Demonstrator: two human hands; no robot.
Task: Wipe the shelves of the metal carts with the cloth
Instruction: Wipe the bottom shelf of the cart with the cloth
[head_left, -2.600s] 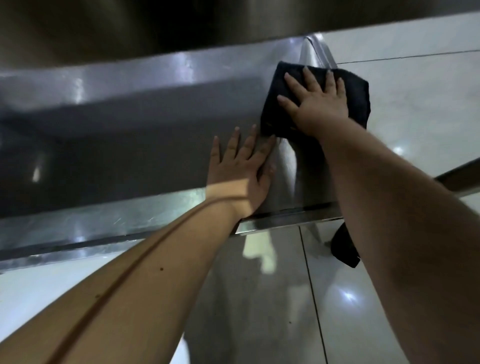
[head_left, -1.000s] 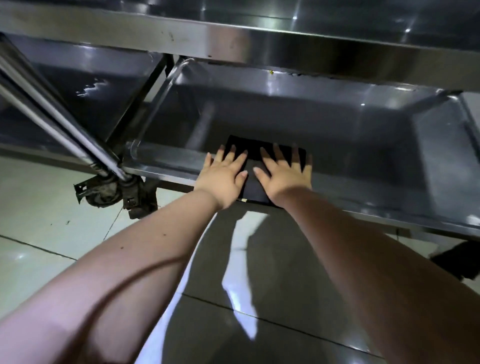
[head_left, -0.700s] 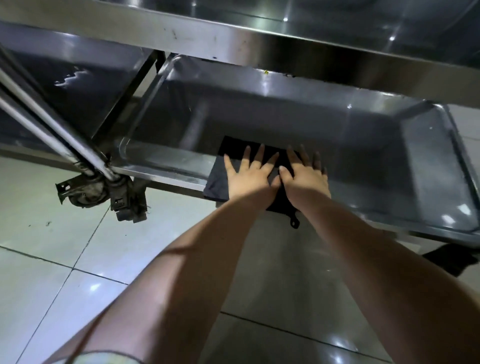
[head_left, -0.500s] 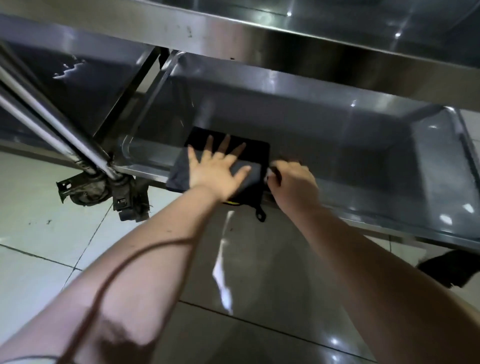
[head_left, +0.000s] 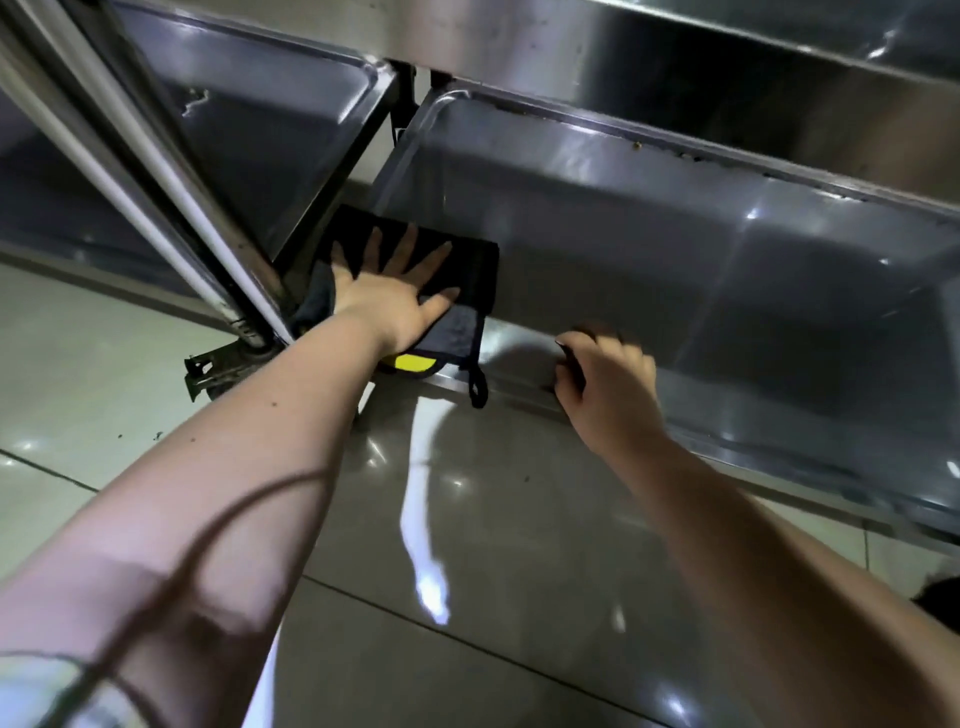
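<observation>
A dark cloth (head_left: 470, 283) with a yellow tag and a hanging loop lies over the near left corner of the cart's bottom shelf (head_left: 649, 270). My left hand (head_left: 392, 291) presses flat on the cloth with fingers spread. To its right, my right hand (head_left: 605, 384) grips the shelf's front rim (head_left: 519, 387), fingers curled over the edge. The shelf is a shallow steel tray under a higher shelf (head_left: 675, 67).
A second cart's tray (head_left: 249, 130) stands to the left, with slanted steel posts (head_left: 156, 176) meeting at a caster bracket (head_left: 218, 366) on the glossy tiled floor (head_left: 467, 545). A dark object (head_left: 940, 597) shows at the right edge.
My left hand slid the cloth left to the shelf's near corner. My right hand came off the cloth and took hold of the front rim.
</observation>
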